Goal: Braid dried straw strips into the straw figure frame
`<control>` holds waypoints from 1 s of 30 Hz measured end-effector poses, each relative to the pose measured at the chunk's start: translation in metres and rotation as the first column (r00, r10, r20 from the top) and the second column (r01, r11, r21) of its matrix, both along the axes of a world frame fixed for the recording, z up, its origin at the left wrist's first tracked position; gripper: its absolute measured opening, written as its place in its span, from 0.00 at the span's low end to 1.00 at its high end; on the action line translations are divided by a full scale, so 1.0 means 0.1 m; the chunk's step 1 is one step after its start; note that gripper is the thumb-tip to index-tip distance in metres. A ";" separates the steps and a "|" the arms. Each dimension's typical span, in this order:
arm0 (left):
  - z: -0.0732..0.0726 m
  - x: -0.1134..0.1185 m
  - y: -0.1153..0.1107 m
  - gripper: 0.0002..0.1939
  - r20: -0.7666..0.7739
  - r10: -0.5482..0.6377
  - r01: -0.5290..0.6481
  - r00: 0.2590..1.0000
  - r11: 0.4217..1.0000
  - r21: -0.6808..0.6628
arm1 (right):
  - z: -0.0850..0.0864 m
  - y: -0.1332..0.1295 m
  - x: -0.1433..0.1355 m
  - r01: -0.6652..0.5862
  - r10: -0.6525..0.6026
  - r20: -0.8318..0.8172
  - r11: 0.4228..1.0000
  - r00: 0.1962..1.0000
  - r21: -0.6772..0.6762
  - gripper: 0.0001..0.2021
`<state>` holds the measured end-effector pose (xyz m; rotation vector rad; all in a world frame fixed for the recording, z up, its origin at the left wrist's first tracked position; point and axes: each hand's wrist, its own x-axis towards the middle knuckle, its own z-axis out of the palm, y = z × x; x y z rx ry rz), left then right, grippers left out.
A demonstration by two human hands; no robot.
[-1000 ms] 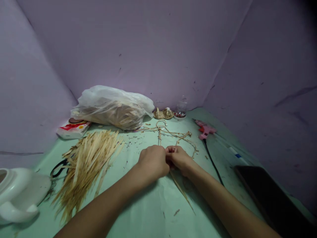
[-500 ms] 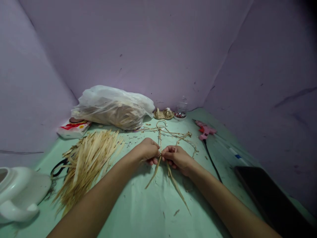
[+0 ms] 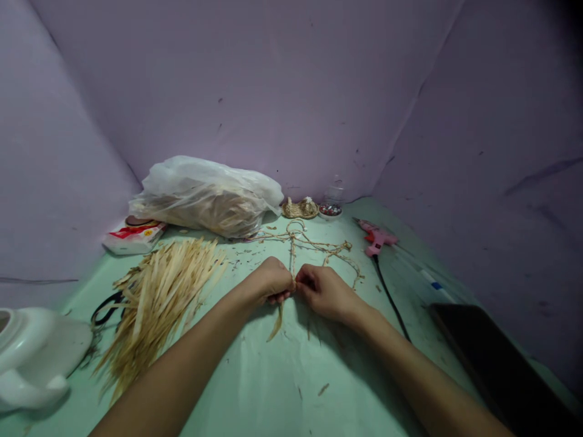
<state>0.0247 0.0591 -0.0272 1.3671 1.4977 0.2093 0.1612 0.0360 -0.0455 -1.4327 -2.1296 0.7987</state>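
A thin twisted straw cord (image 3: 293,255) runs down the middle of the green table to both hands. My left hand (image 3: 276,280) is closed around its lower end, and a loose strip tail (image 3: 276,325) hangs below the fingers. Against it on the right, my right hand (image 3: 321,290) pinches at the same spot with thumb and forefinger. Further cord lengths with small knots (image 3: 337,247) and a small loop (image 3: 296,227) lie beyond the hands. The exact crossing of strips between the fingertips is hidden.
Left: dry straw strips (image 3: 159,297), black scissors handle (image 3: 107,308), white ceramic object (image 3: 36,358), red-and-white box (image 3: 135,237). Back: plastic bag (image 3: 214,197), woven piece (image 3: 299,209), bead container (image 3: 330,210). Right: pink glue gun (image 3: 377,238) with black cable, dark flat object (image 3: 492,358).
The long strip that hung below my right hand no longer shows there. My right hand has turned, its fingers more curled. The strip tail under my left hand looks shorter.
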 end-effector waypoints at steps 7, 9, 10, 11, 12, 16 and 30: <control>0.02 0.00 0.00 0.05 0.002 -0.017 0.017 1.000 0.997 0.080 | 0.20 -0.09 -0.04 0.134 -0.141 0.344 0.990 0.928 0.045 0.08; 0.06 0.01 -0.02 0.06 -0.014 0.008 -0.007 1.000 0.998 0.060 | 0.23 -0.11 -0.06 0.147 -0.136 0.344 0.989 0.929 -0.007 0.09; 0.08 0.02 -0.03 0.06 -0.017 0.024 -0.023 1.000 0.999 0.046 | 0.24 -0.13 -0.07 0.146 -0.132 0.346 0.989 0.929 -0.014 0.09; 0.10 0.02 -0.04 0.06 -0.017 0.037 -0.037 0.999 0.999 0.028 | 0.25 -0.15 -0.09 0.145 -0.134 0.354 0.989 0.926 -0.004 0.09; 0.12 0.02 -0.04 0.06 -0.015 0.047 -0.047 0.999 0.999 0.008 | 0.25 -0.17 -0.12 0.143 -0.140 0.368 0.990 0.919 0.017 0.09; 0.14 0.01 -0.04 0.05 -0.006 0.042 -0.042 0.999 0.998 -0.051 | 0.24 -0.28 -0.24 0.135 -0.154 0.437 0.988 0.886 0.075 0.11; -0.16 -0.18 -0.09 0.03 0.289 0.052 -0.054 0.956 0.999 -0.003 | 0.34 0.00 0.00 0.215 -0.477 -0.294 0.756 0.828 -0.619 0.04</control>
